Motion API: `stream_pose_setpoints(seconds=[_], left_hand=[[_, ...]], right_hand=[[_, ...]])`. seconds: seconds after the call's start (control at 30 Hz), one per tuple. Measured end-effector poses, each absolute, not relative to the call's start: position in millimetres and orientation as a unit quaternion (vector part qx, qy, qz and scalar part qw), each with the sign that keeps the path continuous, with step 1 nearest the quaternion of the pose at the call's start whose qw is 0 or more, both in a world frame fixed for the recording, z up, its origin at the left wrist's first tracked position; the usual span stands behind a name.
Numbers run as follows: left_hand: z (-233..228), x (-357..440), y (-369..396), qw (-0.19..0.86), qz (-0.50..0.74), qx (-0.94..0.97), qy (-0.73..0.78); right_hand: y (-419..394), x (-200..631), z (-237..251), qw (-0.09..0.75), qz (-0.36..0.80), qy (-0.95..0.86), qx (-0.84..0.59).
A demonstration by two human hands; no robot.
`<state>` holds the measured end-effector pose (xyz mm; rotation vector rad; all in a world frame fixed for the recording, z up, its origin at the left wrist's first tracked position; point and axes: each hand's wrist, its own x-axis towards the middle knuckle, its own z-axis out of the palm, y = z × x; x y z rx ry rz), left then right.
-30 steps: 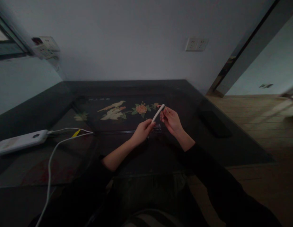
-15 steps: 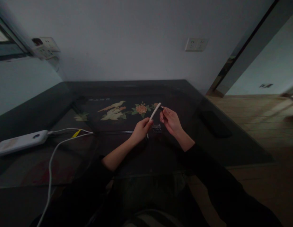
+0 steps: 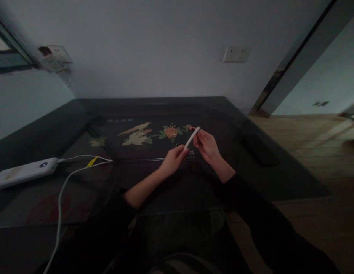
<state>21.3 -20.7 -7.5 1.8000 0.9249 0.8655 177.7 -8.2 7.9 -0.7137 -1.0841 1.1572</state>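
Both your hands held white stick [image 3: 191, 137] above bench [image 3: 79, 182]: left hand [image 3: 173, 160] fingers clamped lower end, right hand [image 3: 207, 146] fingers pinched upper end.

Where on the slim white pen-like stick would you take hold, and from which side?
Probably the bare middle of the slim white pen-like stick, coming from above. It slants over the dark glass-topped table; the left hand pinches its lower end and the right hand meets its upper tip, so only mid-shaft is free.
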Motion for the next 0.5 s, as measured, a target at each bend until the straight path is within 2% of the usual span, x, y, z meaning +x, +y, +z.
stream_pose_setpoints(seconds=[0.23,0.5], left_hand=[[-6.2,19.7,-16.2,0.466,0.356,0.722,0.368],[-10.7,14.8,-5.2,0.423,0.378,0.716,0.407]], right_hand=[[-8.6,177.1,8.0,0.643,0.508,-0.479,-0.315],[-8.9,174.9,9.3,0.648,0.523,-0.461,-0.306]])
